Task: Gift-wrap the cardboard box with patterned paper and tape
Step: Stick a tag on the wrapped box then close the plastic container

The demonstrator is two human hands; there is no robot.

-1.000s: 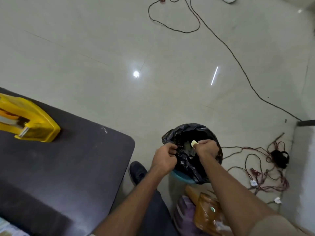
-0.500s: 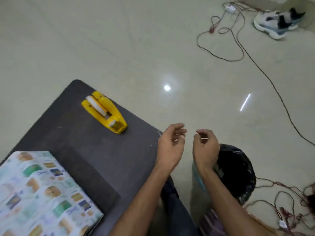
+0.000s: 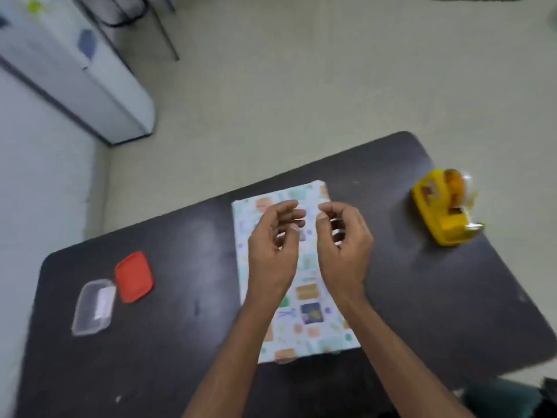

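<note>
Both hands have come away from the black bin bag on the floor and now hover over the wrapped box (image 3: 313,312), which lies mid-tabletop (image 3: 165,342). Left hand (image 3: 275,245) and right hand (image 3: 343,242) are loosely curled, fingertips near each other, with nothing visibly held, though the view is blurred. Paper covers every visible face of the box. The tape dispenser (image 3: 443,206) stands well apart to the right, untouched. Judgement: scrap discarded, only final checks or taping left.
</note>
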